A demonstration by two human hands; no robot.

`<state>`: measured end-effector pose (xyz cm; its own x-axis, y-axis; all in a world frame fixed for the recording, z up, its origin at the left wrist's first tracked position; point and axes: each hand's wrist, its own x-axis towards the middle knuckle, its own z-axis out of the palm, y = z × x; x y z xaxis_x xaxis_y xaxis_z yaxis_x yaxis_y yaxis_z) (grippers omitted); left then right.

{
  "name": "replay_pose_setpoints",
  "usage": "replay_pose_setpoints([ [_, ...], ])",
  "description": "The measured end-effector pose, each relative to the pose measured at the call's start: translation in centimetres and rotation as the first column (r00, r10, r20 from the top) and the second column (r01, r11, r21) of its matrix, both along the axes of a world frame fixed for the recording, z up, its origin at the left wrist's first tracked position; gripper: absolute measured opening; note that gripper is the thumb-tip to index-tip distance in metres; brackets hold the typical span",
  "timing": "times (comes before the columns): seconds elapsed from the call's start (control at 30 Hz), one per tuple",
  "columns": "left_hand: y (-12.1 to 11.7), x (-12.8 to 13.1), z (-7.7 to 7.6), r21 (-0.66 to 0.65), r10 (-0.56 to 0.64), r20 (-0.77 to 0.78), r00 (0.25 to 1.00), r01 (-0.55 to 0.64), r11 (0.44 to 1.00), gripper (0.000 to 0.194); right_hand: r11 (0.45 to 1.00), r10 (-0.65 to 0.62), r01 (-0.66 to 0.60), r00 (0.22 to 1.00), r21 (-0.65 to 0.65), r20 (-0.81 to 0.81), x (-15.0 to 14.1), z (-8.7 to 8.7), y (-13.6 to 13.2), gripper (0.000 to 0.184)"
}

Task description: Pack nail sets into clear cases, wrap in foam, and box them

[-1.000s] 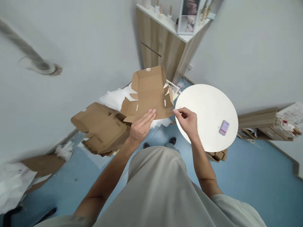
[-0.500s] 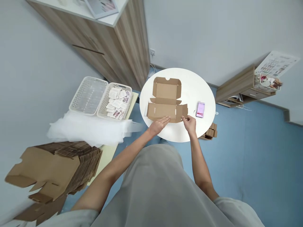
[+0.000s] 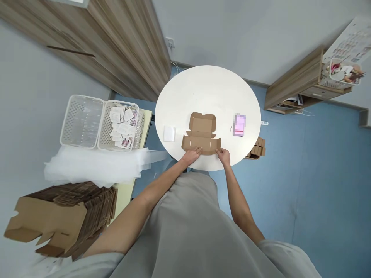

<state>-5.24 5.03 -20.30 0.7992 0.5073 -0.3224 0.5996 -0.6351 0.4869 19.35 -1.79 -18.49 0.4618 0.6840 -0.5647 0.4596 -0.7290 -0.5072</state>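
Observation:
An unfolded brown cardboard box (image 3: 203,125) lies on the round white table, near the edge closest to me. Its notched lid is spread away from me, and its side flaps stand partly up. My left hand (image 3: 191,155) grips the front edge left of the middle, fingers over the cardboard; its thumb is hidden. At the front right corner, my right hand (image 3: 223,156) pinches the side flap between thumb and fingers. A small flat white packet (image 3: 169,133) lies left of the box. To the right is a phone (image 3: 239,125) with a blurred pink screen.
Left of the round table (image 3: 208,81), a side table carries two white baskets (image 3: 101,123), one filled with small packets, white wrapping sheets (image 3: 95,164) and stacked flattened boxes (image 3: 52,220). A wooden cabinet (image 3: 121,42) stands behind; a low shelf (image 3: 304,83) stands right.
My view has shifted. The cardboard box has come nearer the front edge, uncovering the white packet. Its right flap, earlier stretched outward, is now folded up. Both hands stay at the box.

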Motion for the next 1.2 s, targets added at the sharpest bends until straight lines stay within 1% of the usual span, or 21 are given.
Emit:
replay_pose_setpoints([
  [0.07, 0.6, -1.2, -0.2, -0.014, 0.068, -0.039, 0.997, -0.068, 0.998, 0.063, 1.0, -0.009, 0.009, 0.998, 0.005, 0.064, 0.1, -0.1, 0.3, 0.043],
  [0.13, 1.3, -2.5, -0.3, -0.04, 0.153, -0.085, 0.985, -0.157, 0.987, 0.065, 0.997, -0.025, 0.016, 0.991, 0.07, 0.128, 0.0, 0.2, 1.2, 0.056],
  [0.2, 1.8, -3.6, -0.3, -0.089, 0.218, -0.121, 0.969, -0.229, 0.969, 0.07, 0.989, 0.001, -0.024, 0.989, 0.147, 0.151, -0.3, 0.5, 2.9, 0.064],
  [0.27, 2.0, -4.3, -0.2, -0.144, 0.265, -0.138, 0.954, -0.284, 0.948, 0.072, 0.979, 0.063, -0.087, 0.99, 0.185, 0.13, -0.9, 0.6, 5.1, 0.069],
  [0.33, 2.2, -4.7, -0.1, -0.183, 0.31, -0.145, 0.94, -0.333, 0.925, 0.071, 0.976, 0.127, -0.137, 0.989, 0.167, 0.072, -1.6, 0.3, 7.6, 0.079],
  [0.4, 2.2, -4.8, 0.1, -0.207, 0.349, -0.151, 0.925, -0.375, 0.904, 0.07, 0.976, 0.154, -0.154, 0.988, 0.154, 0.015, -2.3, -0.2, 9.8, 0.092],
  [0.47, 2.3, -4.6, 0.2, -0.226, 0.374, -0.156, 0.914, -0.402, 0.887, 0.07, 0.97, 0.182, -0.178, 0.983, 0.167, -0.014, -3.0, -1.0, 11.3, 0.102],
  [0.53, 2.3, -4.5, 0.3, -0.244, 0.396, -0.161, 0.904, -0.425, 0.872, 0.072, 0.961, 0.215, -0.205, 0.976, 0.186, -0.033, -3.7, -1.7, 11.8, 0.108],
  [0.63, 2.4, -4.4, 0.4, -0.267, 0.443, -0.158, 0.883, -0.47, 0.842, 0.073, 0.949, 0.257, -0.241, 0.965, 0.201, -0.058, -4.4, -2.3, 11.1, 0.112],
  [0.73, 2.3, -4.3, 0.3, -0.274, 0.509, -0.126, 0.851, -0.523, 0.807, 0.069, 0.935, 0.31, -0.294, 0.949, 0.198, -0.059, -4.7, -2.2, 9.1, 0.12],
  [0.8, 2.1, -4.2, 0.2, -0.274, 0.563, -0.11, 0.819, -0.569, 0.775, 0.065, 0.921, 0.37, -0.359, 0.928, 0.154, -0.046, -4.8, -1.8, 7.5, 0.129],
  [0.87, 2.0, -4.1, 0.0, -0.285, 0.626, -0.119, 0.77, -0.631, 0.722, 0.064, 0.896, 0.44, -0.435, 0.897, 0.089, -0.039, -4.6, -1.3, 6.2, 0.138],
  [0.9, 1.9, -4.0, -0.1, -0.298, 0.659, -0.128, 0.741, -0.662, 0.688, 0.067, 0.881, 0.472, -0.469, 0.881, 0.064, -0.04, -4.5, -1.1, 5.7, 0.141],
  [0.97, 1.8, -4.0, -0.2, -0.333, 0.716, -0.134, 0.685, -0.711, 0.619, 0.079, 0.856, 0.517, -0.515, 0.855, 0.039, -0.044, -4.2, -0.8, 5.0, 0.143],
  [1.03, 1.8, -4.0, -0.3, -0.371, 0.747, -0.124, 0.653, -0.729, 0.575, 0.096, 0.843, 0.538, -0.537, 0.842, 0.031, -0.041, -4.0, -0.6, 4.8, 0.142],
  [1.1, 2.1, -4.1, -0.3, -0.382, 0.753, -0.123, 0.646, -0.731, 0.565, 0.107, 0.837, 0.547, -0.546, 0.837, 0.023, -0.029, -3.8, -0.5, 4.9, 0.14],
  [1.13, 2.4, -4.2, -0.2, -0.372, 0.749, -0.126, 0.65, -0.731, 0.572, 0.107, 0.836, 0.549, -0.548, 0.836, 0.018, -0.021, -3.8, -0.5, 5.0, 0.14],
  [1.2, 3.0, -4.2, 0.0, -0.322, 0.733, -0.134, 0.667, -0.728, 0.605, 0.101, 0.833, 0.554, -0.554, 0.832, 0.007, -0.007, -3.7, -0.3, 5.2, 0.138],
])
